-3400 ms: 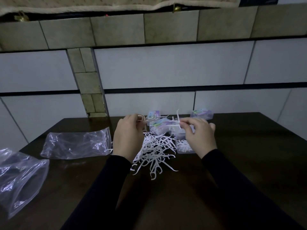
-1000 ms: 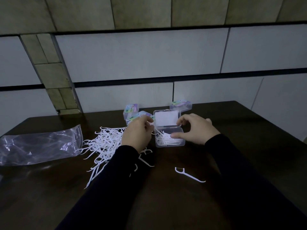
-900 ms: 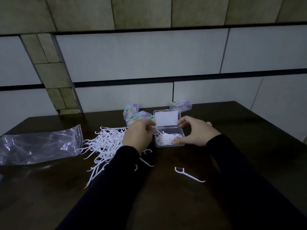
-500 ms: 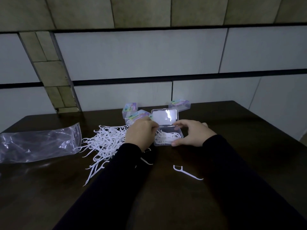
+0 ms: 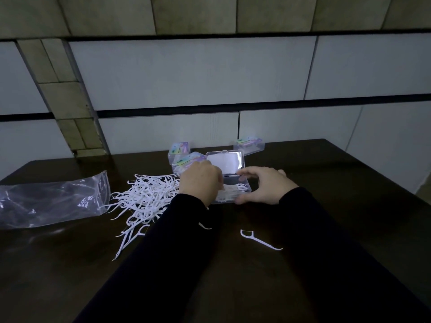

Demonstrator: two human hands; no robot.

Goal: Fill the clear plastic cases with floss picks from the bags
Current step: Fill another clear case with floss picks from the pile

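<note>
A clear plastic case (image 5: pixel 231 183) stands open on the dark table, its lid (image 5: pixel 225 163) upright, with white floss picks inside. My right hand (image 5: pixel 263 185) grips the case's right side, thumb at its front edge. My left hand (image 5: pixel 200 183) is curled at the case's left edge, fingertips hidden; whether it holds picks is unclear. A loose pile of white floss picks (image 5: pixel 144 197) lies to the left. One single floss pick (image 5: pixel 258 240) lies apart, nearer to me.
An empty clear plastic bag (image 5: pixel 51 201) lies at the left. Closed cases with colourful labels (image 5: pixel 180 149) (image 5: pixel 250 144) (image 5: pixel 186 160) sit behind the open one near the wall. The table's right edge (image 5: pixel 377 173) runs diagonally.
The view has shifted from earlier. My left hand has pressed further down into the case's left side. My right hand keeps its hold on the case. The single pick lies still.
</note>
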